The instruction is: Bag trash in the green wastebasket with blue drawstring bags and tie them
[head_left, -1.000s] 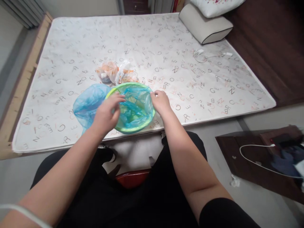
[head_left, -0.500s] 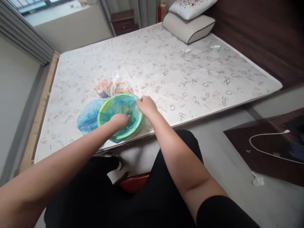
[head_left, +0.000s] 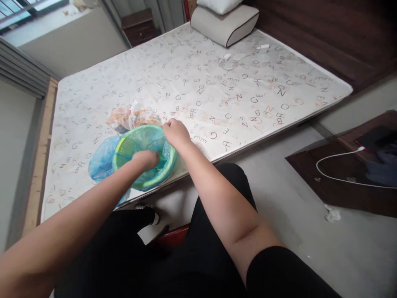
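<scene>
A yellow-green plastic basket (head_left: 152, 182) stands near the edge of the mattress, its holed wall showing through a thin blue plastic bag (head_left: 104, 159). The bag lines the inside, and a puffed part of it bulges out to the left of the rim. My left hand (head_left: 147, 159) reaches down inside the basket, fingers closed on the bag; their tips are partly hidden. At the far right of the rim, my right hand (head_left: 176, 133) pinches the bag's edge against the basket. Just behind lie an orange-tinted plastic bag (head_left: 119, 118) and a white-and-orange one (head_left: 144, 115).
The letter-printed mattress (head_left: 217, 103) bears a coiled white cable (head_left: 228, 63) and a beige bolster (head_left: 223, 27) at the far end. A brown nightstand (head_left: 139, 29) stands behind. To the right is a dark table (head_left: 341, 165) with a white cord (head_left: 328, 159).
The view has shifted, so everything sits further left. My left hand has curled more tightly inside the basket, and my right hand stays at the rim.
</scene>
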Tool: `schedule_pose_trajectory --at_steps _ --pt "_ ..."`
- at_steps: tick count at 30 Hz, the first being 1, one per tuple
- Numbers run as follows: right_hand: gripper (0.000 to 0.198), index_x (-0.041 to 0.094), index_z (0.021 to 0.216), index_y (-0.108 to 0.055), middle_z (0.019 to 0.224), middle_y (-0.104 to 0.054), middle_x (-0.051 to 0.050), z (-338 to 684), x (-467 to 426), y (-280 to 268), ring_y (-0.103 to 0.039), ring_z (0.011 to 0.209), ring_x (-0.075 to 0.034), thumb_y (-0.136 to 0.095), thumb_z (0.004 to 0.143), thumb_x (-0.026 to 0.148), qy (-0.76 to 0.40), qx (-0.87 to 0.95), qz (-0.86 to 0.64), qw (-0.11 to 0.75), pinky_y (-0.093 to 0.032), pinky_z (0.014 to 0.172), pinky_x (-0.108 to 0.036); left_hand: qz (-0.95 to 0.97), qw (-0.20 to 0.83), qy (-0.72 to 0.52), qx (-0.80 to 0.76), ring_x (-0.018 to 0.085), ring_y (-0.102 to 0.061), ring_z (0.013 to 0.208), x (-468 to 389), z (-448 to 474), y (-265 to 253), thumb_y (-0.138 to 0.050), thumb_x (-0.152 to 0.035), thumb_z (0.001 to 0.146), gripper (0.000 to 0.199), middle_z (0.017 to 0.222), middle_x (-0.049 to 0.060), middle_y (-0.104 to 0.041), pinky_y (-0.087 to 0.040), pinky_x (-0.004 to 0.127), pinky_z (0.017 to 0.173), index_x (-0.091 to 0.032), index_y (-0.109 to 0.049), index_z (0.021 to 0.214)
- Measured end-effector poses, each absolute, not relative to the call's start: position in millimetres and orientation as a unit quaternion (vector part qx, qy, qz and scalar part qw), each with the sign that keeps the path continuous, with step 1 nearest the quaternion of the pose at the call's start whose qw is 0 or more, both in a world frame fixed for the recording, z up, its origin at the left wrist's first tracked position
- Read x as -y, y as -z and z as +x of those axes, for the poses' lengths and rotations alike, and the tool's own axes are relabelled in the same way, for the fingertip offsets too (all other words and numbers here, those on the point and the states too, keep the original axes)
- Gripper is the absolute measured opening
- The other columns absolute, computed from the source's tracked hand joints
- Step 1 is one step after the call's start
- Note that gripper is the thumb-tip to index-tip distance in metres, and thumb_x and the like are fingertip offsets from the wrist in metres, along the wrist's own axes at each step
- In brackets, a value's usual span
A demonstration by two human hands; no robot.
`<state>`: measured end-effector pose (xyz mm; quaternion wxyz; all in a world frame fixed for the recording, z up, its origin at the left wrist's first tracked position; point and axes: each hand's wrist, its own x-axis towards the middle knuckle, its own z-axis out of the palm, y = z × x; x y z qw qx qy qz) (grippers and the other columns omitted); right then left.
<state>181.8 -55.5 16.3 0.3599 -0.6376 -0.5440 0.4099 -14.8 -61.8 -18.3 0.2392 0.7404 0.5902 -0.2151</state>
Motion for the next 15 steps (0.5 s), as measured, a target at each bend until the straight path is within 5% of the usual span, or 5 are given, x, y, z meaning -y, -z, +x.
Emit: schedule_pose_trajectory --at_steps 5,10,15 --pt "0.019 0.025 0.082 -0.05 0.09 -0.065 -0.005 180.5 52.9 -15.4 -0.06 0.087 -0.024 -0.041 0.097 0.032 -0.419 0.534 -0.621 0.392 -0.048 0.084 -0.037 0.701 0.329 0.124 -0.62 0.027 -0.076 0.082 79.7 -1.4 -9.4 -0.033 -0.042 0.098 0.046 0.097 0.013 -0.079 -0.06 0.036 0.078 -0.018 -0.072 0.102" --pt "0.018 0.025 0.083 -0.051 0.084 -0.065 -0.003 177.9 54.1 -16.4 -0.061 0.082 -0.022 -0.043 0.098 0.032 -0.437 0.521 -0.599 0.422 -0.045 0.077 -0.034 0.609 0.559 0.175 -0.534 0.03 -0.072 0.114 115.3 11.0 -8.1 -0.062 -0.054 0.086 0.053 0.132 0.012 -0.074 -0.06 0.036 0.089 -0.021 -0.07 0.126" --pt "0.015 0.025 0.085 -0.053 0.084 -0.065 -0.003 172.5 55.4 -13.9 -0.06 0.081 -0.022 -0.046 0.096 0.032 -0.432 0.545 -0.595 0.403 -0.045 0.078 -0.035 0.633 0.482 0.133 -0.591 0.032 -0.074 0.11 71.1 -0.9 3.6 -0.063 -0.045 0.083 0.049 0.124 0.015 -0.077 -0.06 0.037 0.085 -0.018 -0.072 0.123"
